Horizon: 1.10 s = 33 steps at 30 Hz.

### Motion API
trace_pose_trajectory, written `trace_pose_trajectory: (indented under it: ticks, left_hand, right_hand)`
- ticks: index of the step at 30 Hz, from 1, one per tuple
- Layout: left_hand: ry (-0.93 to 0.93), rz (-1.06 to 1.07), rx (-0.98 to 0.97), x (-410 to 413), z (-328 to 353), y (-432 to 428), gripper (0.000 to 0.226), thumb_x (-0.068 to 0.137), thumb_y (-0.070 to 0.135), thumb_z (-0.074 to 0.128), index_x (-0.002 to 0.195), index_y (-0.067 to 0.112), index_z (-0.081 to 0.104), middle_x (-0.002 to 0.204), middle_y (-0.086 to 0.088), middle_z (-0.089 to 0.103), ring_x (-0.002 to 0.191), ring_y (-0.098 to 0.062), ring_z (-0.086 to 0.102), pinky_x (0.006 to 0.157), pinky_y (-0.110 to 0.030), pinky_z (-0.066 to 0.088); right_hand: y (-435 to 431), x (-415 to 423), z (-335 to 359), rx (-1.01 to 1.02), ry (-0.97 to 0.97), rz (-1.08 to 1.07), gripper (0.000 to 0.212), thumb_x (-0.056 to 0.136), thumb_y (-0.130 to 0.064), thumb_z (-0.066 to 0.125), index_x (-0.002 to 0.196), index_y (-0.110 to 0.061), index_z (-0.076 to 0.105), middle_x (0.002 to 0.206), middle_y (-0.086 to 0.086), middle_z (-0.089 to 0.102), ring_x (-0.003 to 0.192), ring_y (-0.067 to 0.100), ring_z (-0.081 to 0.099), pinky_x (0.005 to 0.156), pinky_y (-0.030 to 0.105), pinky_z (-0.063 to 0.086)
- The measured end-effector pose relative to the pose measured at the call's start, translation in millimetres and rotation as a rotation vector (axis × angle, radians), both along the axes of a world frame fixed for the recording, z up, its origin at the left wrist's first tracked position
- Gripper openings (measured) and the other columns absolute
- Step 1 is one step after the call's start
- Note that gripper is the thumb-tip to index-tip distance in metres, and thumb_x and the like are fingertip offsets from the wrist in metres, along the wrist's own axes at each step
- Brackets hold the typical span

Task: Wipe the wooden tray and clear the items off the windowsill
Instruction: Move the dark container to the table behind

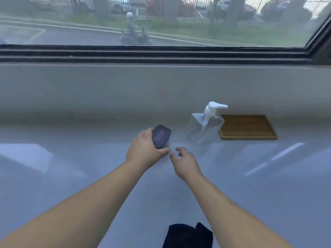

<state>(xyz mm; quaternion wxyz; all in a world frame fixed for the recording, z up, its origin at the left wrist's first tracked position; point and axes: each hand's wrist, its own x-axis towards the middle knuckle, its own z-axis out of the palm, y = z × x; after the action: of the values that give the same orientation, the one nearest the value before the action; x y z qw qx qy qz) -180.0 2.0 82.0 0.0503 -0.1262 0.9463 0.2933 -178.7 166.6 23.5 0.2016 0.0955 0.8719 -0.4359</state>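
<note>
Both hands reach forward over the pale windowsill [71,133]. The left hand [144,151] is wrapped around a clear container with a dark purple lid [161,136], fingers curled round its far left side and thumb pressed along its near side, so the container is gripped while it stands on the sill. The right hand [186,162] is just beside it, to the right, loosely open with the fingers bent and apart, holding nothing; its fingertips are close to the left thumb, and whether they touch cannot be told.

Beyond the right hand, near it, stands a clear square pump bottle [204,129] with a white pump head whose spout points right. Just beside the bottle on its right lies the wooden tray [248,127], flat on the sill and bare. The tray and bottle look close together; contact between them is unclear.

At the bottom edge, between the two forearms, lies a dark cloth [188,235], crumpled, well apart from the tray.

Behind the sill runs the dark window frame [161,54], and through the glass a blurred rider on a scooter [134,33] is on the road.
</note>
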Motion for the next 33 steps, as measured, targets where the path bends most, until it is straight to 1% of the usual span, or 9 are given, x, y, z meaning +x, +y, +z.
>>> trace_pose_trajectory:
  ticks: [4, 6, 9, 11, 18, 22, 27, 30, 33]
  left_hand:
    - [-0.086, 0.025, -0.073, -33, -24, 11, 0.077, 0.072, 0.054, 0.079, 0.136, 0.025, 0.050, 0.129, -0.003, 0.062, 0.116, -0.031, 0.058, 0.091, -0.043, 0.053]
    - [-0.102, 0.049, -0.079, -40, -34, 8, 0.077, 0.075, 0.049, 0.079, 0.141, 0.025, 0.047, 0.132, -0.005, 0.061, 0.117, -0.032, 0.058, 0.090, -0.041, 0.052]
    - [-0.053, 0.085, -0.037, -40, -42, 3, 0.075, 0.075, 0.043, 0.077, 0.142, 0.030, 0.046, 0.133, -0.001, 0.061, 0.115, -0.030, 0.060, 0.085, -0.038, 0.050]
    - [-0.009, 0.103, 0.004, -33, -41, -3, 0.074, 0.072, 0.044, 0.075, 0.140, 0.033, 0.048, 0.130, 0.003, 0.063, 0.112, -0.028, 0.061, 0.083, -0.036, 0.050]
    - [0.085, 0.261, 0.076, 33, -18, -76, 0.071, 0.066, 0.049, 0.074, 0.133, 0.042, 0.049, 0.123, 0.009, 0.064, 0.108, -0.020, 0.063, 0.084, -0.036, 0.054]
    - [0.114, 0.420, 0.066, 105, -3, -149, 0.075, 0.064, 0.048, 0.075, 0.134, 0.043, 0.048, 0.121, 0.011, 0.062, 0.106, -0.019, 0.062, 0.084, -0.040, 0.057]
    - [0.141, 0.644, 0.024, 240, 8, -254, 0.073, 0.066, 0.047, 0.076, 0.133, 0.042, 0.048, 0.117, 0.011, 0.061, 0.103, -0.020, 0.063, 0.079, -0.036, 0.055]
    - [0.152, 0.796, 0.015, 351, 8, -312, 0.075, 0.067, 0.045, 0.078, 0.134, 0.040, 0.046, 0.119, 0.010, 0.059, 0.103, -0.019, 0.061, 0.078, -0.034, 0.051]
    - [0.149, 0.949, 0.007, 466, 7, -359, 0.073, 0.066, 0.047, 0.077, 0.132, 0.042, 0.045, 0.118, 0.010, 0.058, 0.100, -0.018, 0.059, 0.074, -0.033, 0.047]
  right_hand:
    - [-8, -31, -25, -0.218, -0.170, -0.107, 0.055, 0.101, -0.044, 0.050, 0.153, -0.025, 0.046, 0.146, 0.005, 0.056, 0.120, 0.024, 0.058, 0.098, 0.035, 0.048]
    - [-13, -39, -33, -0.310, -0.254, -0.157, 0.053, 0.100, -0.040, 0.049, 0.151, -0.023, 0.049, 0.131, 0.006, 0.059, 0.110, 0.028, 0.060, 0.093, 0.038, 0.049]
    - [-21, -45, -37, -0.394, -0.303, -0.161, 0.032, 0.098, -0.033, 0.045, 0.117, -0.011, 0.059, 0.096, 0.006, 0.054, 0.082, 0.025, 0.055, 0.073, 0.037, 0.043]
    - [-28, -46, -35, -0.433, -0.320, -0.167, 0.019, 0.097, -0.032, 0.045, 0.099, -0.018, 0.058, 0.086, 0.003, 0.054, 0.074, 0.025, 0.055, 0.067, 0.035, 0.042]
    - [-109, -19, -12, -0.531, -0.354, -0.040, 0.021, 0.094, -0.033, 0.049, 0.101, -0.022, 0.066, 0.093, -0.001, 0.071, 0.082, 0.026, 0.065, 0.078, 0.039, 0.051]
    - [-194, 33, 5, -0.523, -0.383, 0.123, 0.027, 0.088, -0.036, 0.048, 0.102, -0.024, 0.067, 0.066, -0.013, 0.075, 0.083, 0.025, 0.068, 0.080, 0.039, 0.053]
    - [-314, 144, 29, -0.499, -0.467, 0.337, 0.030, 0.081, -0.036, 0.049, 0.100, -0.026, 0.070, 0.067, -0.016, 0.076, 0.092, 0.025, 0.072, 0.091, 0.042, 0.058]
    - [-391, 237, 38, -0.469, -0.528, 0.464, 0.028, 0.075, -0.029, 0.049, 0.094, -0.024, 0.069, 0.063, -0.011, 0.076, 0.084, 0.024, 0.074, 0.093, 0.041, 0.058]
    - [-461, 339, 35, -0.431, -0.565, 0.581, 0.025, 0.086, -0.026, 0.050, 0.101, -0.022, 0.069, 0.064, -0.007, 0.077, 0.084, 0.025, 0.075, 0.094, 0.042, 0.059]
